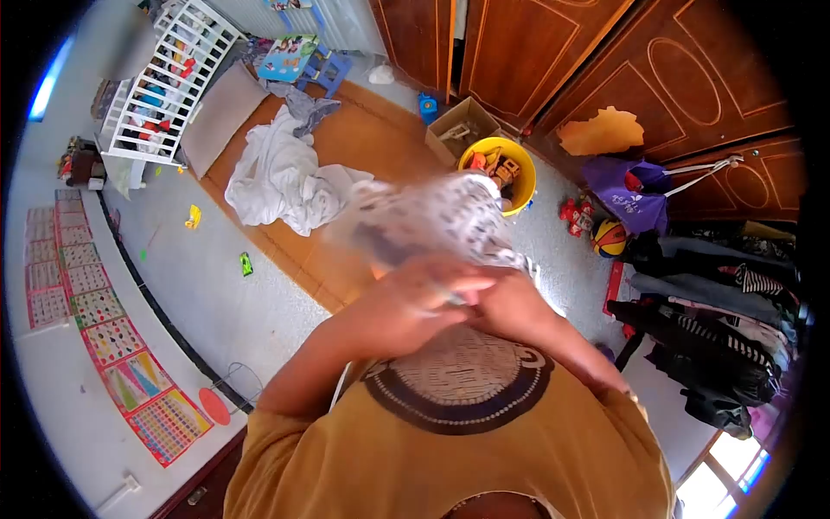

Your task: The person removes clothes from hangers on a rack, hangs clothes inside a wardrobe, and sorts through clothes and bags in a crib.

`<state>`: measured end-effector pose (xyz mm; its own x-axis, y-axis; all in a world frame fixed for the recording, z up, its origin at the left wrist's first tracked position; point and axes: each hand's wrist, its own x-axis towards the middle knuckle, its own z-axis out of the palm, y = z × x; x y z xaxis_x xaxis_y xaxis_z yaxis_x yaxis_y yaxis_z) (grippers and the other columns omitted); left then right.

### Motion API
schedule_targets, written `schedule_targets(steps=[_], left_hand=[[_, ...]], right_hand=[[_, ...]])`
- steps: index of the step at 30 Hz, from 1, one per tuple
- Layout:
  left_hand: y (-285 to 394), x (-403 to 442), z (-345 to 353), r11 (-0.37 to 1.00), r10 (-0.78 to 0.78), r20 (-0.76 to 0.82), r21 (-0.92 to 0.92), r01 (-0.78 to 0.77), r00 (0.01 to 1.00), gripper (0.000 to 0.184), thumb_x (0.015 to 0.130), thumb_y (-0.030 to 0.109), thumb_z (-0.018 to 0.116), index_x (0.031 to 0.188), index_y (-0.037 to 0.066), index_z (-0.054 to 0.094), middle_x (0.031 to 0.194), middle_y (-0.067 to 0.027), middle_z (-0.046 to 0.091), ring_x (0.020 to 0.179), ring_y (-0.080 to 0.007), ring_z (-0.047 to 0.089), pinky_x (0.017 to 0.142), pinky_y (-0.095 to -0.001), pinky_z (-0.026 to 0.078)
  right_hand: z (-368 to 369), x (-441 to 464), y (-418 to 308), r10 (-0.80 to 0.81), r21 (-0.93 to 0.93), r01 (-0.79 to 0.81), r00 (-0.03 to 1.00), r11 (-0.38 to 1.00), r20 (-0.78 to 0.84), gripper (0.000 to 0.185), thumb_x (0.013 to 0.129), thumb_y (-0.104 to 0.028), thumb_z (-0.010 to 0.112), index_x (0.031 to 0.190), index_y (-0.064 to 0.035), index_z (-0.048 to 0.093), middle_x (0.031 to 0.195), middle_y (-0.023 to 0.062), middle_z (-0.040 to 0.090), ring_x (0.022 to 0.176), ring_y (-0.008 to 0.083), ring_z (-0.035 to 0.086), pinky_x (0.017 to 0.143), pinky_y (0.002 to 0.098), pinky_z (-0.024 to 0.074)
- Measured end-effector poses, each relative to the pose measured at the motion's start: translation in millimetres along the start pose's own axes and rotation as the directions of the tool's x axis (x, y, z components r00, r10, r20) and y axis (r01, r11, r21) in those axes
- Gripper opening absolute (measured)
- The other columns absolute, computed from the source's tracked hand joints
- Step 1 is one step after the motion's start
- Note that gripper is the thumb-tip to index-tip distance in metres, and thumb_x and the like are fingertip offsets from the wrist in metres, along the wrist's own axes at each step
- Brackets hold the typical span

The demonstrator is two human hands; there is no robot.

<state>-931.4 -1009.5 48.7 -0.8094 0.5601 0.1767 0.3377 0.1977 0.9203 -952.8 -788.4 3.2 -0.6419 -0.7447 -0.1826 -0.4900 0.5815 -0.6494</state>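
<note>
Both hands meet in front of the chest, above the mustard top with its dark round pattern. My left hand [506, 298] has its fingers curled in near the other hand. My right hand [424, 294] is blurred, its fingers bent towards the left one. Just beyond them a white cloth with dark spots [480, 216] hangs, smeared by motion on its left side. The hands touch or overlap its near edge; which fingers grip it is hidden.
A white cloth [281, 177] lies on the brown mat [354, 138]. Beyond are a yellow bucket [529, 186] of toys, a cardboard box [441, 134], a purple bag [618, 195], a ball [609, 238], hung clothes [718, 346] and a white crib [164, 86].
</note>
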Motion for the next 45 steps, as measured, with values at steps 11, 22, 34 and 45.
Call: schedule_targets(steps=[11, 22, 34, 45], left_hand=[[27.7, -103.6, -56.2, 0.921, -0.336, -0.632, -0.068, 0.383, 0.698, 0.015, 0.102, 0.013, 0.058, 0.104, 0.001, 0.066, 0.103, -0.011, 0.06, 0.095, -0.0211, 0.056, 0.09, -0.0351, 0.046], [-66.8, -8.2, -207.6, 0.91, -0.293, -0.486, 0.121, 0.396, 0.823, 0.024, 0.094, -0.005, 0.055, 0.115, 0.002, 0.064, 0.112, -0.0105, 0.068, 0.112, -0.0278, 0.063, 0.117, -0.0497, 0.034], [-160.0, 109.8, -389.7, 0.917, -0.154, -0.534, 0.236, 0.322, 0.831, 0.027, 0.091, -0.01, 0.06, 0.114, 0.004, 0.061, 0.119, -0.0156, 0.066, 0.129, -0.0356, 0.058, 0.115, -0.0478, 0.037], [-223.9, 158.0, -531.4, 0.944, -0.067, -0.6, 0.22, 0.245, 0.797, 0.038, 0.097, 0.016, 0.068, 0.13, 0.001, 0.06, 0.139, -0.0197, 0.06, 0.135, -0.0389, 0.053, 0.114, -0.0455, 0.04]], right_hand=[[15.3, 146.3, -74.8, -0.45, 0.23, 0.433, 0.893, 0.872, 0.024, 0.021, 0.084, -0.014, 0.064, 0.1, -0.0018, 0.06, 0.074, 0.0201, 0.068, 0.072, 0.0428, 0.069, 0.065, 0.0568, 0.0536], [-22.5, 311.7, -21.6, -0.352, 0.298, 0.33, 0.936, 0.896, 0.023, 0.025, 0.086, -0.021, 0.066, 0.104, -0.0034, 0.064, 0.08, 0.0235, 0.069, 0.075, 0.0438, 0.071, 0.067, 0.0552, 0.0548], [-117.0, 498.2, 13.1, -0.166, 0.303, 0.199, 0.977, 0.932, -0.13, 0.037, 0.092, -0.03, 0.068, 0.119, -0.0053, 0.061, 0.094, 0.0231, 0.071, 0.085, 0.0423, 0.071, 0.073, 0.0519, 0.0544], [-189.7, 639.4, -20.3, -0.069, 0.256, 0.105, 0.987, 0.961, -0.147, 0.049, 0.093, -0.029, 0.07, 0.132, -0.0033, 0.059, 0.121, 0.0256, 0.068, 0.114, 0.0422, 0.065, 0.097, 0.0516, 0.0502]])
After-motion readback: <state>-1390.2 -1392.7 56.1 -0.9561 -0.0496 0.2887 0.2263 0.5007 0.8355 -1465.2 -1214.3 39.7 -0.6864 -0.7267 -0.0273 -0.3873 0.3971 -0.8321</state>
